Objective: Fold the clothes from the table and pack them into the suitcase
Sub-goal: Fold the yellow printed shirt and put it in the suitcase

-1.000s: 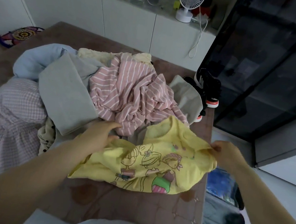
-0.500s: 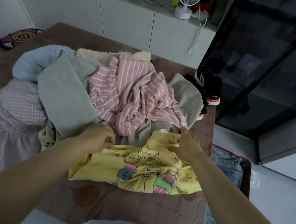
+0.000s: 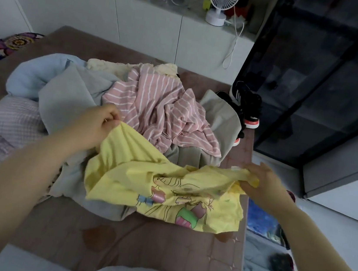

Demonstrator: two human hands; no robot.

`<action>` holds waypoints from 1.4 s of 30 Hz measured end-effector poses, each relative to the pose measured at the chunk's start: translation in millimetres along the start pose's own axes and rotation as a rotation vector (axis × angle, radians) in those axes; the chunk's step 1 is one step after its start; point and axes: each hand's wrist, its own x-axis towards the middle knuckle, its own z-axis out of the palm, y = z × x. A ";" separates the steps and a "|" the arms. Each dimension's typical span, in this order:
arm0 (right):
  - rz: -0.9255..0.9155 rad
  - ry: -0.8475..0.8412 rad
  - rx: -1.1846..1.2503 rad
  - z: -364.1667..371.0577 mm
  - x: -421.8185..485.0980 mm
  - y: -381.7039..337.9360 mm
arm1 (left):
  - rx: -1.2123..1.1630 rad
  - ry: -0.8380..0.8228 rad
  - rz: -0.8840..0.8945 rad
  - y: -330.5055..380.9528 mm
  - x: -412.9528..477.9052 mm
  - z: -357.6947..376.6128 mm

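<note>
A yellow shirt (image 3: 136, 175) with a cartoon print lies crumpled at the near right of the brown table (image 3: 136, 243). My left hand (image 3: 97, 122) pinches one edge of it and holds that edge lifted above the pile. My right hand (image 3: 263, 182) grips the opposite edge near a small white label, at the table's right edge. Behind the shirt lies a heap of clothes: a pink striped top (image 3: 161, 108), a grey garment (image 3: 64, 102), a light blue one (image 3: 33, 75) and a checked lilac one (image 3: 8, 128). The open suitcase (image 3: 268, 261) sits on the floor to the right, with dark and blue items inside.
Black sneakers (image 3: 248, 105) stand on the floor beyond the table's far right corner. A white counter with a small fan (image 3: 223, 0) and cables runs along the back. A dark glass cabinet (image 3: 329, 75) fills the right side. A patterned slipper (image 3: 10, 43) lies at far left.
My left hand has lifted its edge of the yellow shirt up and back. My right hand has moved from the shirt's middle out to its right edge, stretching the cloth between both hands.
</note>
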 end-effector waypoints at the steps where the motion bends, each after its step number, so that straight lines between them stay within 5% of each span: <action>1: 0.012 -0.048 0.041 -8.0 -2.9 -4.7 | 0.066 -0.008 -0.028 -4.5 1.9 -8.8; 5: -0.024 -0.210 0.012 -15.8 -12.9 -18.3 | 0.454 -0.101 -0.033 -4.2 0.8 -15.2; 9: -0.197 -0.333 -0.014 -3.6 -19.8 -35.3 | 0.249 -0.235 0.219 38.8 -4.7 34.2; 12: -0.243 -0.428 -0.033 -0.7 -28.1 -43.3 | 0.082 -0.359 0.173 56.4 -1.7 81.1; 17: -0.233 -0.489 -0.086 -3.1 -47.1 -33.7 | 0.270 -0.563 0.142 58.5 3.1 124.3; 21: -0.074 -0.446 -0.082 -5.6 -61.7 -17.7 | 0.296 -0.442 0.161 50.9 2.7 111.1; 26: 0.148 -0.418 -0.090 -9.7 -53.7 -2.5 | -0.071 -0.244 0.096 31.3 6.3 54.3; 31: 0.122 -0.431 -0.078 -36.6 -12.7 -12.7 | -0.328 0.011 0.097 20.0 27.0 -5.7; 33: 0.114 -0.308 -0.063 -45.8 14.2 -21.2 | -0.315 0.086 0.113 26.0 39.3 -15.6; 38: 0.253 0.380 0.271 -57.2 82.6 -47.7 | -0.216 0.381 0.013 38.4 79.7 -20.7; 42: 0.108 0.255 0.004 -30.6 92.0 -53.7 | -0.105 0.228 -0.170 20.0 80.4 -1.8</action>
